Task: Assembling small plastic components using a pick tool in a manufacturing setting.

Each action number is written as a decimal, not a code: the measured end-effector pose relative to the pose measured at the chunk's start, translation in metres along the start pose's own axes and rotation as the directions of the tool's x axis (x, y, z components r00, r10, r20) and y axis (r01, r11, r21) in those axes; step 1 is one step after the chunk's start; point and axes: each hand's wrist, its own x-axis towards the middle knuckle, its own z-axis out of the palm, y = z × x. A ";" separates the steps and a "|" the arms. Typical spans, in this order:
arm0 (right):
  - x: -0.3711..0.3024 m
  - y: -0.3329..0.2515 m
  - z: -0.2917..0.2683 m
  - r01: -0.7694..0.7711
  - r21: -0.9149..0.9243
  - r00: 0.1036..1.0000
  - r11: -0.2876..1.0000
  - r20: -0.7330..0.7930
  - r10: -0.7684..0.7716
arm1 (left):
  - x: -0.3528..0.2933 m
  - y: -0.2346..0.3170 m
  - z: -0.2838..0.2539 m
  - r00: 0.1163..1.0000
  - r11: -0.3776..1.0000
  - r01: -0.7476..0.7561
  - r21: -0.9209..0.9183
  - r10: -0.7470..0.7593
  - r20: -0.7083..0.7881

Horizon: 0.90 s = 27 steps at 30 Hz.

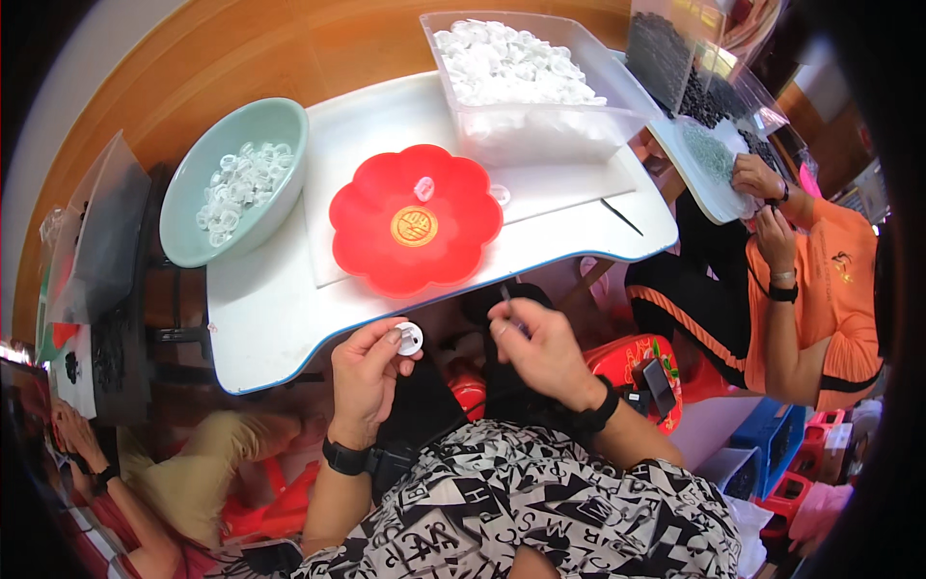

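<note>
My left hand (369, 372) pinches a small round white plastic piece (410, 339) with a dark spot in it, just off the table's front edge. To its right, my right hand (542, 349) is closed on a thin dark rod-like tool (506, 295); its exact kind is unclear. Beyond both hands, a red flower-shaped plate (371, 246) rests on the white table (260, 328). One small pinkish-white piece (423, 188) lies in the plate. A clear round piece (500, 195) sits against its right rim.
A pale green bowl (178, 212) of white pieces stands at left, a clear bin (540, 135) heaped with white pieces at the back. A thin black strip (621, 216) lies at right. Co-workers sit on both sides, one in an orange shirt (834, 280). A phone (658, 388) lies on a red stool.
</note>
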 end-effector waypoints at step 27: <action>0.174 -0.051 0.008 0.138 -0.240 0.939 0.961 0.341 -0.050 | 0.166 0.095 0.002 0.989 0.966 -0.145 -0.214 0.138 -0.050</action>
